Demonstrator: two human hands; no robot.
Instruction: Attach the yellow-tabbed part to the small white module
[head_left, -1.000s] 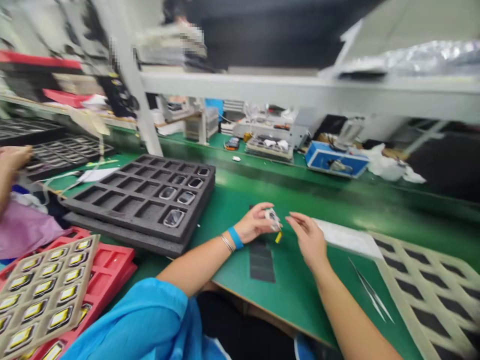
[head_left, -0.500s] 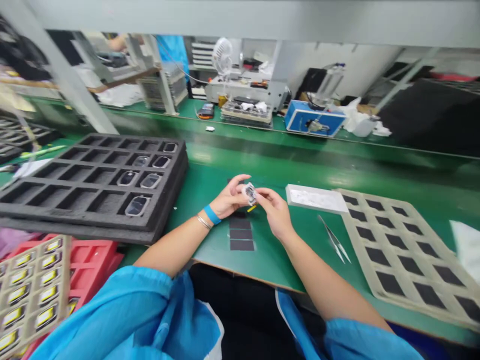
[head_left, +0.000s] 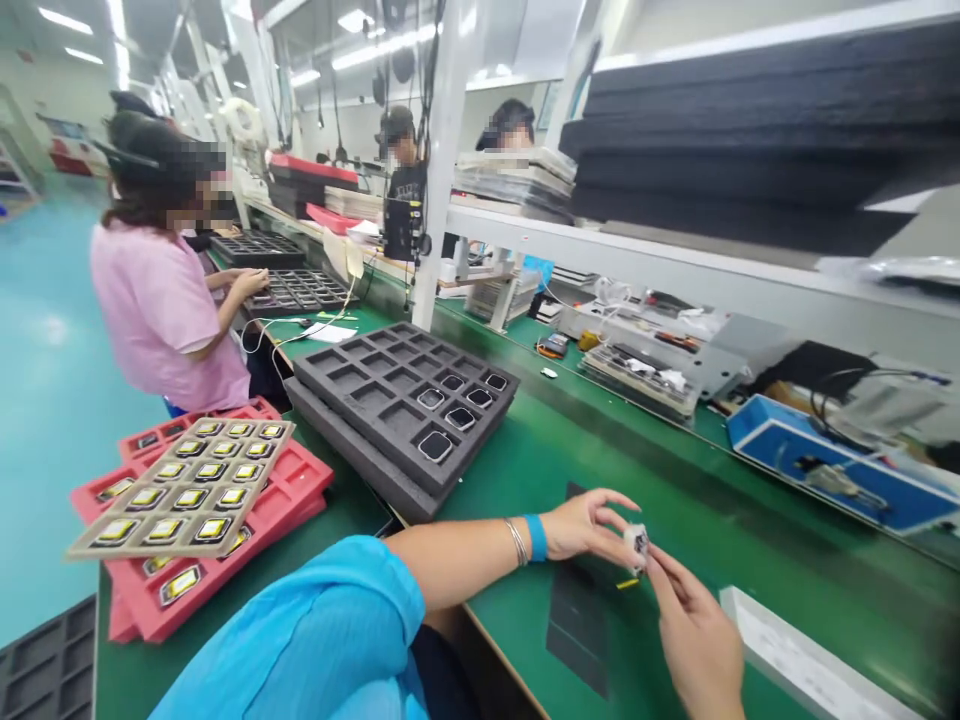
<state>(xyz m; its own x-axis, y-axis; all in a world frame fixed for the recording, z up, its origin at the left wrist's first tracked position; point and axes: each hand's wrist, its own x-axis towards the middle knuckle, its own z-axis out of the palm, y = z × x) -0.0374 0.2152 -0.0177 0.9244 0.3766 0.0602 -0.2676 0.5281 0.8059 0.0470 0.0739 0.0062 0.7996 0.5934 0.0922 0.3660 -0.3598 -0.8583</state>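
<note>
My left hand (head_left: 589, 527) and my right hand (head_left: 697, 625) meet above the green bench. Between their fingertips they hold a small watch-case-like part (head_left: 637, 543), whitish with a dark middle. A yellow tab (head_left: 628, 583) sticks out below it. Left thumb and fingers pinch one side while the upper left fingers stay raised; the right fingertips press the other side. Dark rectangular sheets (head_left: 577, 632) lie on the bench beneath the hands. A long white box (head_left: 802, 655) stands to the right of my right hand.
On the left, a stacked black foam tray (head_left: 367, 480) holds several glass-faced watch parts. Red trays (head_left: 292, 500) carry a beige tray (head_left: 289, 432) of yellow-marked parts. A co-worker in pink (head_left: 154, 290) works at the far left. A blue case (head_left: 847, 470) stands at the back right.
My view has swung left, so the hands and bench appear farther right; co-workers have come into view. Tweezers and the right-hand tray have left the picture. Both hands still hold the part.
</note>
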